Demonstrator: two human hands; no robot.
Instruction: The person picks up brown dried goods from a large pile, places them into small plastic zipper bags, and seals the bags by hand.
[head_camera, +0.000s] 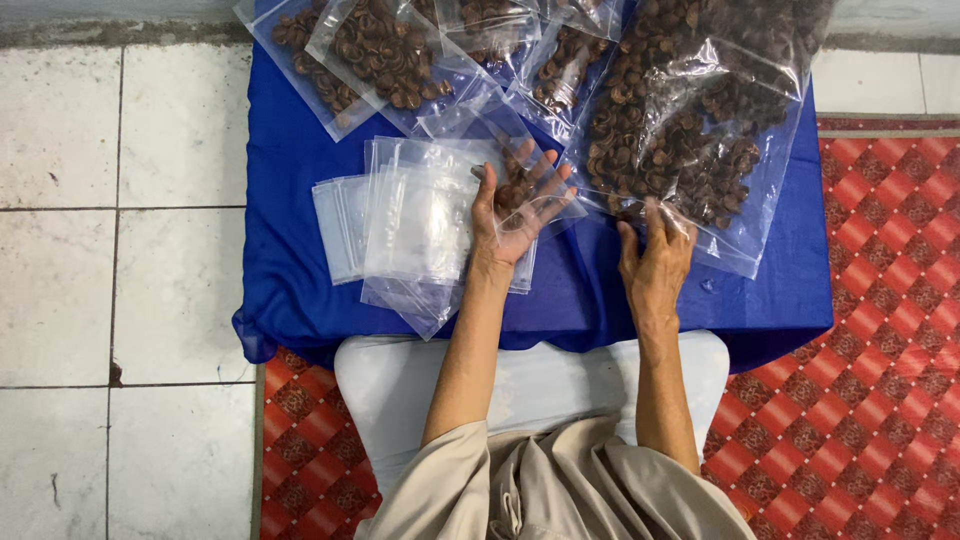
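Empty clear bags (400, 220): one fanned stack on the blue cloth (290, 280), count unclear. Left hand (520, 205) lies palm-up, open, cupping a few brown pieces (515, 190); keep it level. Right hand (655, 255) pinches the big filled bag (690, 140) (mouth edge). Filled small bags (385, 50): roughly four.

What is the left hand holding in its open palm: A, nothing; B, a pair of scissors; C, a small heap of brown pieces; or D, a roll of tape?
C: the left hand lies palm up with brown pieces cupped in it, above the stack of empty clear bags.
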